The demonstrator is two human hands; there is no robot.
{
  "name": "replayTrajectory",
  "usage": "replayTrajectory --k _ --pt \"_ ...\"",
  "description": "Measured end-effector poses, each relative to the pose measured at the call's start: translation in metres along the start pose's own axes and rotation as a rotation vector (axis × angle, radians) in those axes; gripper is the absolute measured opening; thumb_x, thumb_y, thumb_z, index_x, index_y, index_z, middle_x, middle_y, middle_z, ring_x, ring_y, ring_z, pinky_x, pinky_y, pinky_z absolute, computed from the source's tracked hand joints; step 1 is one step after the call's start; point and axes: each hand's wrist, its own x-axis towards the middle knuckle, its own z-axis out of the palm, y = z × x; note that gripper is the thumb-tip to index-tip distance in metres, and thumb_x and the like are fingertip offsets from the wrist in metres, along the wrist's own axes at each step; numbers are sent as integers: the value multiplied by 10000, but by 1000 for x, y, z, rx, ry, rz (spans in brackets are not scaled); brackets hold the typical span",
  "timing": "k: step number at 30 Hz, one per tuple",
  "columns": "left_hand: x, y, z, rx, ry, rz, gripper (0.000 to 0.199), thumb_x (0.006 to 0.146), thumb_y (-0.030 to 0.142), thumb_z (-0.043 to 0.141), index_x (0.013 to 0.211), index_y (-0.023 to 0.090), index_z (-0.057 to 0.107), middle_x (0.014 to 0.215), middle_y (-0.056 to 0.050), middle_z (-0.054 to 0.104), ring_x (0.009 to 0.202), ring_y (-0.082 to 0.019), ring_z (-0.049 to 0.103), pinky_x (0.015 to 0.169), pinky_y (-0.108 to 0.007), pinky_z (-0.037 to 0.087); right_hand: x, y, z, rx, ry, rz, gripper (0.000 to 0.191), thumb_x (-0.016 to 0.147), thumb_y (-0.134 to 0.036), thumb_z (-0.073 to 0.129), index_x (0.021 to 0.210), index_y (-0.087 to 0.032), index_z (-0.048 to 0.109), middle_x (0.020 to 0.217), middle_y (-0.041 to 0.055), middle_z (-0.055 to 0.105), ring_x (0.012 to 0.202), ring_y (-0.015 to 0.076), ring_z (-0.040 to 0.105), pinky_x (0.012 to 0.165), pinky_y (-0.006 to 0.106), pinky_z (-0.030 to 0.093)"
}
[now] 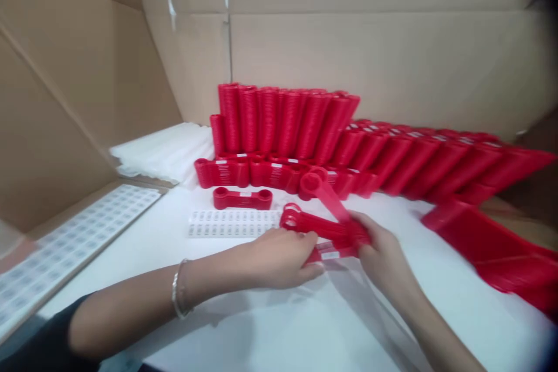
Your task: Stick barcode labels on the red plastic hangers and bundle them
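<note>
Grasping red plastic pieces point(323, 225) with left hand point(283, 258) and right hand point(383, 247), over desk point(288, 325) by label sheet point(231, 224) — best to square ends together gently — keeping white label point(330, 255) uncovered.

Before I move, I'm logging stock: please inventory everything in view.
Table: one, white, beneath
Held pieces: several, red, centre
Label strip: one, white, centre
Short stack: one, red, behind label strip
Tall stacks: several, red, back
Low stacks: several, red, before tall stacks
Leaning stacks: several, red, back right
Sheeting: count unclear, red, right
White sheets: several, white, back left
Label sheet: one, white, left
Cardboard walls: several, brown, left and back
Bracelet: one, silvery, left wrist
Sleeve: one, dark, left arm
Left hand: one, bare, gripping held pieces
Right hand: one, bare, gripping held pieces
</note>
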Motion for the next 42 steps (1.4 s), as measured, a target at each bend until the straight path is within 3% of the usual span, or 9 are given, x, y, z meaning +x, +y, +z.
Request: replayTrajectory --k 5,9,12,17,22,25,30,37,42 --pt "4 -3 9 -146 -40 19 127 840 283 445 840 181 521 726 -44 635 585 -137 609 422 -226 453 -5 -17 3 -39 32 3 612 530 -70 329 1092 -141 559 1039 50 613 956 192 557 873 299 426" --pt "12 -5 -4 -253 -25 -79 446 856 437 414 1192 147 457 1171 -128 561 981 -198 606 630 -247 548 -5 -18 -1 -24 37 -27 617 553 -62 325 1123 -142 550 1070 49 604 1000 188 542 900 306 414" --pt "16 -4 -14 -325 14 -114 412 900 386 333 1252 193 425 1272 -103 488 1110 -179 535 776 -275 535 -3 -18 -4 -15 36 -12 646 541 -59 322 1142 -136 546 1084 51 600 1002 187 543 876 293 436" --pt "20 -11 -21 -374 67 -134 359 907 374 328 1195 239 495 1266 -66 491 1137 -174 504 865 -304 495 -3 -20 -4 79 -66 92 633 558 -61 326 1150 -133 537 1041 49 617 805 160 591 632 231 487" --pt "25 -26 -28 -339 235 -132 296 877 380 410 1015 204 603 1086 -85 530 1036 -179 536 854 -321 493 -6 -27 3 263 -194 77 481 632 -65 354 1052 -122 580 897 44 621 793 143 566 709 238 461" --pt "26 -32 -27 -328 398 -154 307 820 438 501 991 189 556 1124 -95 450 1089 -193 490 907 -362 471 -8 -33 4 387 -311 171 409 662 -74 363 996 -118 595 773 31 600 644 119 530 590 225 428" --pt "23 -39 -20 -424 610 67 522 738 384 632 1146 196 364 1255 -132 408 1182 -203 440 980 -369 428 -14 -40 3 523 -577 222 133 725 -149 477 796 -132 588 636 -13 483 545 82 409 522 200 348" --pt "18 -42 -31 -10 651 443 396 724 214 605 1093 183 464 1002 -70 599 932 -141 583 743 -225 512 -20 -41 6 527 -660 212 203 774 -180 495 944 -136 595 721 12 488 619 91 409 555 200 344" --pt "21 -39 -28 -73 730 359 180 725 178 572 887 136 506 851 -69 611 800 -126 595 652 -212 503 -19 -39 8 546 -669 192 101 779 -138 461 818 -123 552 664 -8 429 571 69 352 522 201 297"
